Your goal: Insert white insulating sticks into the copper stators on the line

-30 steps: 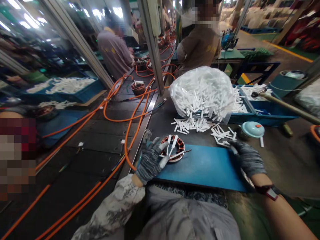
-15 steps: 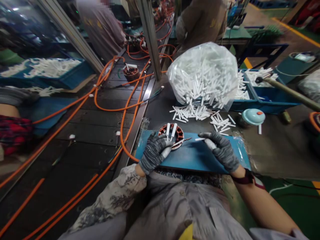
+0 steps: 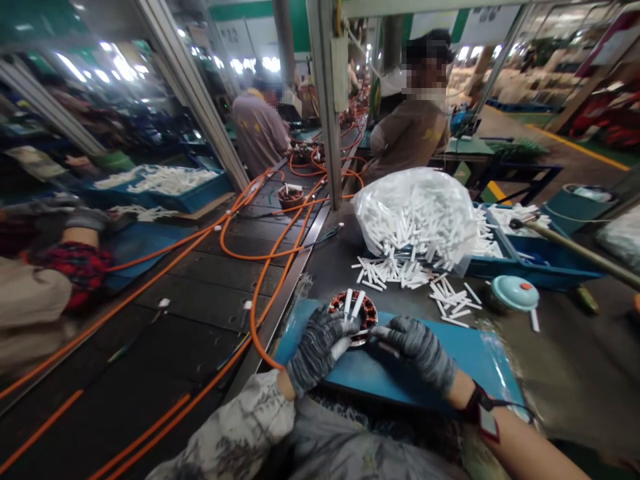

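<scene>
A round motor stator (image 3: 371,309) with copper-coloured windings rests on a blue mat (image 3: 480,373). Two white tubes (image 3: 357,305) stick up from it. My left hand (image 3: 317,347), in a grey striped glove with pale fingertips, closes on the stator's near left rim. At the near right rim is my right hand (image 3: 417,350), gloved the same way, its thumb and fingers pinched together. The white tube in that pinch is mostly hidden by the fingers. Another short pale piece lies across the stator's front between both hands' fingertips.
Loose white tubes (image 3: 453,299) lie beyond the mat, before a clear bag (image 3: 415,207) full of them. Blue bins (image 3: 555,267) and a light-blue lidded container (image 3: 515,293) stand right. Orange cables (image 3: 255,293) cross the dark line at left. Co-workers are left and ahead.
My right hand has brought its white tube leftward to the stator's front edge. My left hand stays on the stator. The view has tilted up, showing more of the hall.
</scene>
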A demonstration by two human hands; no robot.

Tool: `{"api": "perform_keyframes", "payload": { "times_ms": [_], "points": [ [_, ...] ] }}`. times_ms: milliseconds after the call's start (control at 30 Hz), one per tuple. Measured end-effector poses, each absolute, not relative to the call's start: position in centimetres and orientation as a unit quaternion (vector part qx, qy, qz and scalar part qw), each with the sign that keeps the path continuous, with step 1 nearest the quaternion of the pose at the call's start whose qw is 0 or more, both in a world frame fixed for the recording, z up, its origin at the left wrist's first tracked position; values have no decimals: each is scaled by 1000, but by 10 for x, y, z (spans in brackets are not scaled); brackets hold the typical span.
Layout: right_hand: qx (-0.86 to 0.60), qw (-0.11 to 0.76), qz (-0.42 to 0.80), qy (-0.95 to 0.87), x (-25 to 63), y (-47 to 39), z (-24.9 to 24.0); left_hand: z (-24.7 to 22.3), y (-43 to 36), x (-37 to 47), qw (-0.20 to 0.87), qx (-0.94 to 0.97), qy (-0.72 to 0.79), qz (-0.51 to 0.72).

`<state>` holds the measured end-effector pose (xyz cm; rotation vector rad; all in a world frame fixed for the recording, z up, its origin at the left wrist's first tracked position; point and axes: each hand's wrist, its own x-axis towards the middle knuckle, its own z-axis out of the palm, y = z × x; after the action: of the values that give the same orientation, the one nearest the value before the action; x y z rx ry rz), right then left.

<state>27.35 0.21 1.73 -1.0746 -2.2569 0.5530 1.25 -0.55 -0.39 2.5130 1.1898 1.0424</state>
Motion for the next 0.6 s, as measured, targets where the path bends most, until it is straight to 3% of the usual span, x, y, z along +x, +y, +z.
{"api": "perform_keyframes", "payload": {
  "times_ms": [67, 233, 400, 600],
  "points": [
    [-444, 279, 207, -826, 261, 1, 15, -5, -5, 14, 93, 853, 399, 322],
    [-448, 299, 363, -760, 253, 4, 20, -4, -4, 18, 103, 860, 410, 287],
    [-440, 325, 355, -758, 265, 6, 18, -4, -4, 20, 91, 869, 408, 266],
    [-469, 293, 379, -742, 264, 13, 8, 5, 7, 38, 91, 891, 439, 64]
  ]
}}
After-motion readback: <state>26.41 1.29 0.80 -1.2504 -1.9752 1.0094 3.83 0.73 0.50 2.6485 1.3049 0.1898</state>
